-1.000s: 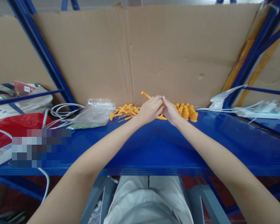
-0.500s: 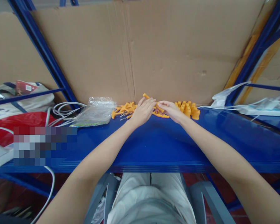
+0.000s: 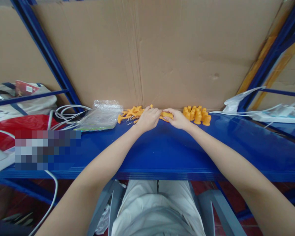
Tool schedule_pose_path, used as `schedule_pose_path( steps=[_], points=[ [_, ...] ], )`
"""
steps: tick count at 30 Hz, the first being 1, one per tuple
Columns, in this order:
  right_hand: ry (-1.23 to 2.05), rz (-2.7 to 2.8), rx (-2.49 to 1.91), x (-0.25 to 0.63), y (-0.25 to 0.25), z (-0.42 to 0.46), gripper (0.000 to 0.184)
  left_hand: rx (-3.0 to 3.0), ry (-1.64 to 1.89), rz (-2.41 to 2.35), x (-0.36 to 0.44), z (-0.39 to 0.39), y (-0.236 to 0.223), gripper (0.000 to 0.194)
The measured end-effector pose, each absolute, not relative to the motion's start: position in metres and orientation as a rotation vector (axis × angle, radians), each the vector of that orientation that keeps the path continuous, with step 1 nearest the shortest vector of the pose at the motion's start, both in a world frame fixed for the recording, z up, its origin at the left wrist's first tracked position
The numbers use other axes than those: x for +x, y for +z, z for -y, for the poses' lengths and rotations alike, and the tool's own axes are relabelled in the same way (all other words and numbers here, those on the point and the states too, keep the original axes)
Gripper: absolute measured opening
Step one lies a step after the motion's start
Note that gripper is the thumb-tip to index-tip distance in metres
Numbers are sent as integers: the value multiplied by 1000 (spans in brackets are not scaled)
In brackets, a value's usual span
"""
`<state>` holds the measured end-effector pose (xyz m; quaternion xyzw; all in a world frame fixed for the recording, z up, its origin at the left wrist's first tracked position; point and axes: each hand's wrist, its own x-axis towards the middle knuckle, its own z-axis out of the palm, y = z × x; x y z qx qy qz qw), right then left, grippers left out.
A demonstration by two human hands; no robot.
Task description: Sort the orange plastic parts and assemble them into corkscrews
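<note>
Mid-frame, the left hand and right hand grasp an orange piece, orange cups standing just right.

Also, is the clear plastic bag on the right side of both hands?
No, the clear plastic bag lies on the blue table, to the left of the left hand.

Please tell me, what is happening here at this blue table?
A person works with both hands at the blue metal table. The right hand holds an orange rounded piece. The left hand is closed beside it, with an orange tip showing above; whether they are joined is hidden. Loose orange branching parts lie to the left, and small orange bottle-shaped pieces stand to the right.
</note>
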<state>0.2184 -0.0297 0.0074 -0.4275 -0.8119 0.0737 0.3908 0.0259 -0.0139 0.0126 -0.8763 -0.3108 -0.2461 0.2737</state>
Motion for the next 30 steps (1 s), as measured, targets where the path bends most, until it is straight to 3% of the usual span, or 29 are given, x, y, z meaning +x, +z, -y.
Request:
schedule_pose_path(
  steps=[7, 17, 24, 30],
  points=[
    [-302, 2249, -1218, 223, 10, 36, 37, -2383, -737, 783, 25, 8, 5, 27],
    [-730, 2304, -1106, 225, 13, 42, 28, -2519, -869, 958, 34, 13, 2, 25],
    [-864, 2294, -1110, 224, 14, 40, 29, -2588, -986, 1017, 37, 11, 2, 22],
    [-884, 2281, -1105, 224, 16, 40, 33, -2840, -1286, 1148, 40, 13, 7, 22]
  ],
)
